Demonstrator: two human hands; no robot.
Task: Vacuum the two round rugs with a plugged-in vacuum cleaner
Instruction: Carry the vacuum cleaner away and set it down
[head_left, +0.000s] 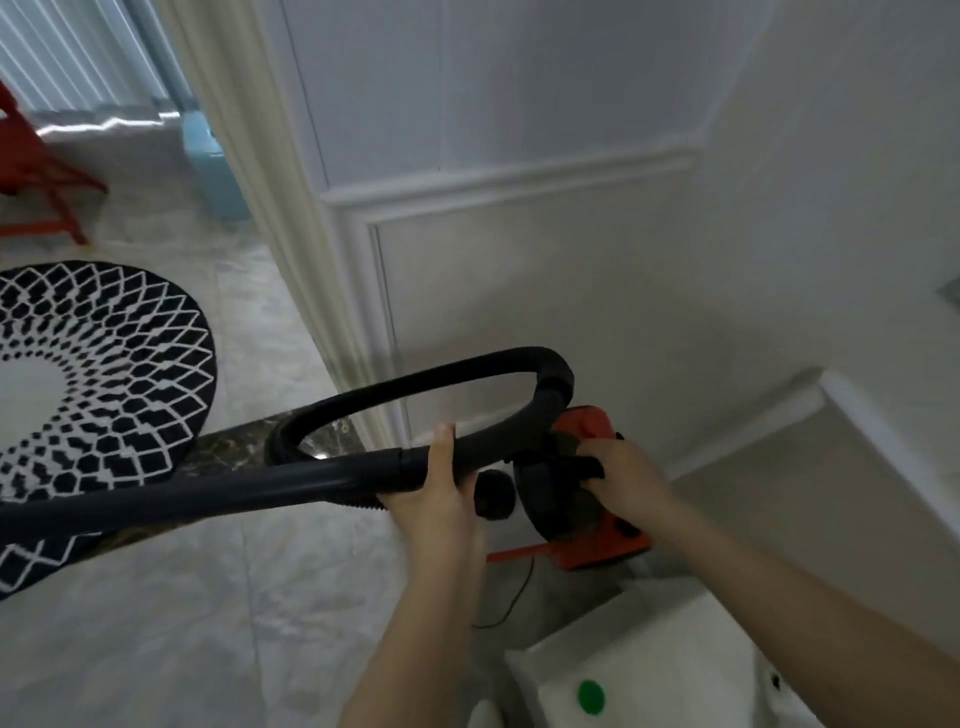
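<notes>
Head view looks down on a pale marble floor (156, 623) and a white panelled wall (519, 249) that fills the frame from twelve to three o'clock. At nine o'clock a round black-and-white rug (104, 374) lies flat beside the door frame (270, 208); a second patterned edge (31, 566) shows at eight o'clock, under the dark vacuum tube (208, 491). That tube runs from the left edge toward the centre, where the left hand (434, 493) curls around its grip, thumb on top. A black hose (415, 382) loops above it to the orange vacuum body (587, 519), just right of centre by the wall. The right hand (618, 480) has its fingers curled around the body's black carry handle (571, 462). A red chair (36, 171) stands at ten o'clock.
</notes>
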